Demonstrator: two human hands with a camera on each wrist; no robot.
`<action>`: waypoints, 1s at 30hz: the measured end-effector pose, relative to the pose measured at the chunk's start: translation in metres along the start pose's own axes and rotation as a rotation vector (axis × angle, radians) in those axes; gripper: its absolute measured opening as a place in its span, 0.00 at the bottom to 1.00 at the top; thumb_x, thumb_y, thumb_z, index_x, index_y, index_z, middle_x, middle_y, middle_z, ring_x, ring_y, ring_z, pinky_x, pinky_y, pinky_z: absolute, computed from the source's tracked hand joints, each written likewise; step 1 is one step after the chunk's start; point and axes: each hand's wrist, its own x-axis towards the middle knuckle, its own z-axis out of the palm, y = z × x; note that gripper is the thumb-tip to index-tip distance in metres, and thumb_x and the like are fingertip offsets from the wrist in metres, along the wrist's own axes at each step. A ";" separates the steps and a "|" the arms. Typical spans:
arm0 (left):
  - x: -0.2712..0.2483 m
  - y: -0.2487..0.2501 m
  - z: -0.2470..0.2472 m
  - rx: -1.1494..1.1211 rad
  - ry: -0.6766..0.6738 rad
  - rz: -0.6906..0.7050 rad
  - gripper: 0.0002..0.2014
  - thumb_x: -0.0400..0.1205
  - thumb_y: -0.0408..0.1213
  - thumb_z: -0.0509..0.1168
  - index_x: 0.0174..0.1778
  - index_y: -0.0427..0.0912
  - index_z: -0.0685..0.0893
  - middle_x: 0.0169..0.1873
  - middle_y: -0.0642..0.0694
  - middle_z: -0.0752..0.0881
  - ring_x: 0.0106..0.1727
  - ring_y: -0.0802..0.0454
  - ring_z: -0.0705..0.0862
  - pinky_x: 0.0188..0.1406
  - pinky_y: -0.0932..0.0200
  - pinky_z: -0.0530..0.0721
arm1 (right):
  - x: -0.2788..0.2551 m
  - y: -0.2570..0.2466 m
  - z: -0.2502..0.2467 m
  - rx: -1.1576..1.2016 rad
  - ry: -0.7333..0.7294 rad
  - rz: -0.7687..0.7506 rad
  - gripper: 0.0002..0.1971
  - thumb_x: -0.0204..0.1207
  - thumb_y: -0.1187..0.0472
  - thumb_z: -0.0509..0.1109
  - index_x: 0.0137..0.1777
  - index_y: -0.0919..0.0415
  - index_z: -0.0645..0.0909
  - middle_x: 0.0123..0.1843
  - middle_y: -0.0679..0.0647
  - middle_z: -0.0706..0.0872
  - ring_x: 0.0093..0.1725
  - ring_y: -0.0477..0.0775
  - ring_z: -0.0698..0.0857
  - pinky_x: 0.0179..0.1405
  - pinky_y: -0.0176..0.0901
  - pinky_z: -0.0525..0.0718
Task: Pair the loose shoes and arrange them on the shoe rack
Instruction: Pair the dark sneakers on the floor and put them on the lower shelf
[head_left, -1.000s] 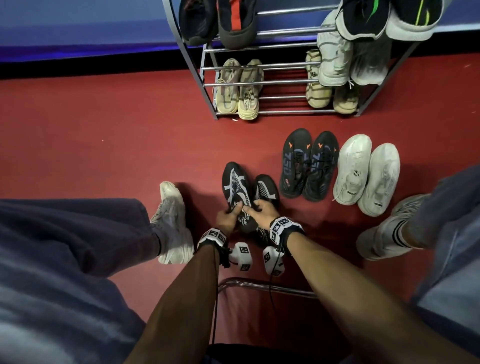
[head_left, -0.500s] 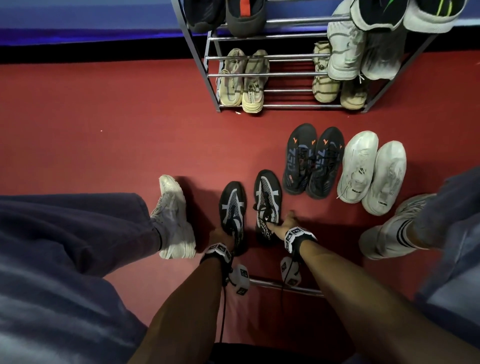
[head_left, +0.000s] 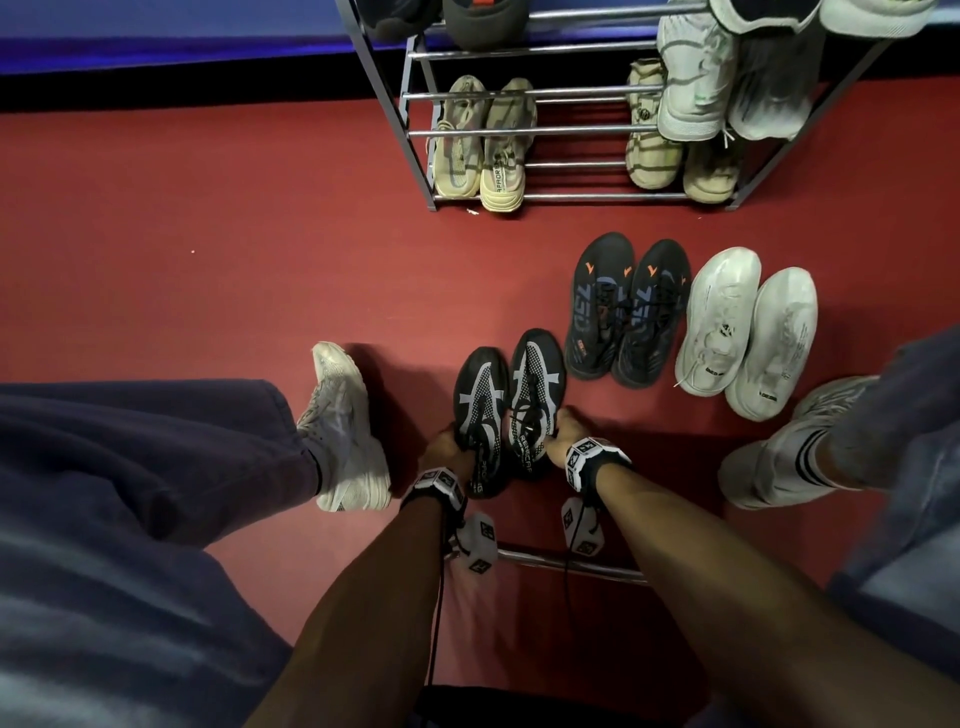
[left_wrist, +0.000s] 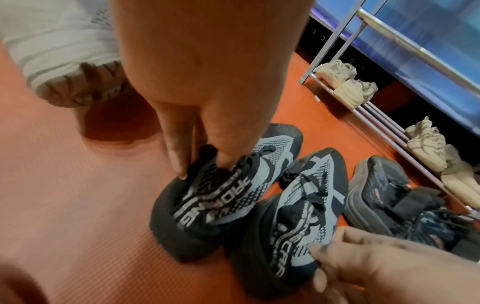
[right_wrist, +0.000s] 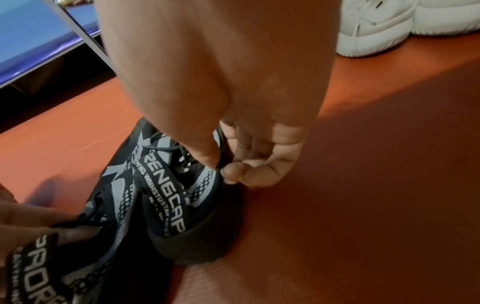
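Head cam looks down, wrist cams close, all share black-grey shoes (head_left: 509, 410)

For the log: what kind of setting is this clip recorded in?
Probably an indoor entryway or shoe-storage corner, though I can't tell which sort of building. A metal shoe rack holding sneakers stands on a red floor, with sneaker pairs lined up in front, such as the white sneakers.

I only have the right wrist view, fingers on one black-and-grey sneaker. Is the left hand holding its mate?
Observer: Yes, the left hand pinches the left black-and-grey sneaker at its collar.
Operator: The right hand has the right black-and-grey sneaker. Room on the shoe rack?
Observer: Its bottom shelf shows a gap between the left beige pair and the right beige pair.
Operator: Other loose shoes?
Observer: A black pair with orange marks stands on the floor.
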 end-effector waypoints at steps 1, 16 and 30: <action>0.001 0.003 -0.002 0.008 -0.002 -0.004 0.27 0.73 0.60 0.63 0.66 0.56 0.83 0.58 0.41 0.90 0.59 0.35 0.88 0.59 0.50 0.86 | 0.000 0.000 -0.001 -0.008 -0.011 0.002 0.17 0.78 0.60 0.69 0.65 0.59 0.74 0.62 0.58 0.85 0.62 0.60 0.85 0.63 0.43 0.79; 0.011 0.026 -0.009 -0.003 0.161 -0.065 0.16 0.77 0.40 0.69 0.60 0.51 0.90 0.53 0.42 0.92 0.56 0.39 0.90 0.53 0.57 0.87 | -0.001 0.011 -0.010 -0.062 -0.034 -0.038 0.10 0.72 0.56 0.73 0.52 0.51 0.79 0.52 0.53 0.88 0.52 0.56 0.86 0.49 0.37 0.78; 0.013 0.005 0.005 0.088 0.077 -0.051 0.18 0.79 0.51 0.63 0.62 0.51 0.87 0.57 0.41 0.91 0.56 0.36 0.89 0.53 0.55 0.86 | -0.001 0.010 -0.007 -0.039 -0.026 0.007 0.18 0.72 0.52 0.73 0.59 0.57 0.78 0.55 0.55 0.88 0.54 0.58 0.86 0.48 0.38 0.77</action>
